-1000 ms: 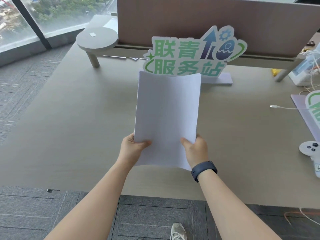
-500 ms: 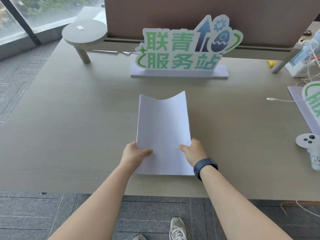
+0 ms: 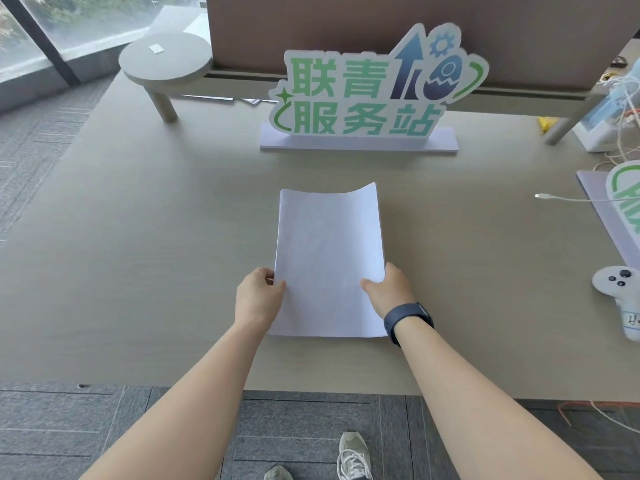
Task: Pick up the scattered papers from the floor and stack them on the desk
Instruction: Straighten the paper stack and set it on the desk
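Papers (image 3: 329,261) — white, far edge curled up — on the desk (image 3: 138,258), both hands gripping their sides.

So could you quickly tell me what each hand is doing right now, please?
Left hand: grips the papers' left edge.
Right hand: grips their right edge.

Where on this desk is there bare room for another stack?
Bare desk lies left of the paper stack, up to the round riser, and between stack and white controller. The far right is crowded with cables and a sign base.
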### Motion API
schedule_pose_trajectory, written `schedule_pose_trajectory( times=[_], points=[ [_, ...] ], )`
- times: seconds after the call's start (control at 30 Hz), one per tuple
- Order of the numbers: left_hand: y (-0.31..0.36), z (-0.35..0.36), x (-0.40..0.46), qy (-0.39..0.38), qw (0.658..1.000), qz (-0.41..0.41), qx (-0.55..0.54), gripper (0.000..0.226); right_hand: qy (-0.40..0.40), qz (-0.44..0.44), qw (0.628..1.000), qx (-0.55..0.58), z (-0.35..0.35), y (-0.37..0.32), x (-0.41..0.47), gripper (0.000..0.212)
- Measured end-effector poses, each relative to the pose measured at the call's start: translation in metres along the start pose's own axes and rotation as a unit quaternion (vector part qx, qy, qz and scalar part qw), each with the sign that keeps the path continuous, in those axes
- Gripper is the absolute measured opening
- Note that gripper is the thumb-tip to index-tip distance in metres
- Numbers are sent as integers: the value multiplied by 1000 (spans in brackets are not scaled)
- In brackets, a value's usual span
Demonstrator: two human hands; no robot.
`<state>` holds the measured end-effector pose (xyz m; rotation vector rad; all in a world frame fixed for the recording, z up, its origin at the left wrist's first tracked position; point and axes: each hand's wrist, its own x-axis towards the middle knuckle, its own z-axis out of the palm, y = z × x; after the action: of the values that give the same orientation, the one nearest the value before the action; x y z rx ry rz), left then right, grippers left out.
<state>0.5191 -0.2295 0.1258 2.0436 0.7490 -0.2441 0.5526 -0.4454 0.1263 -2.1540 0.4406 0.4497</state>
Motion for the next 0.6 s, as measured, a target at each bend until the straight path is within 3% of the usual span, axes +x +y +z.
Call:
schedule_pose_trajectory(
  times=[0.17, 0.3, 0.53, 0.6],
  points=[
    [1, -2, 2, 11, 1000, 2, -2, 22, 26, 3, 999, -44, -2, 2, 3, 48],
    [1, 0, 0, 31, 999, 20, 1, 40, 47, 3, 997, -59, 1, 6, 2, 61],
    [1, -2, 0, 20, 1000, 15, -17, 47, 75, 6, 990, -123, 8, 5, 5, 35],
    [0, -3, 0, 16, 999, 15, -25, 46, 75, 2, 989, -125, 7, 5, 5, 19]
  ],
)
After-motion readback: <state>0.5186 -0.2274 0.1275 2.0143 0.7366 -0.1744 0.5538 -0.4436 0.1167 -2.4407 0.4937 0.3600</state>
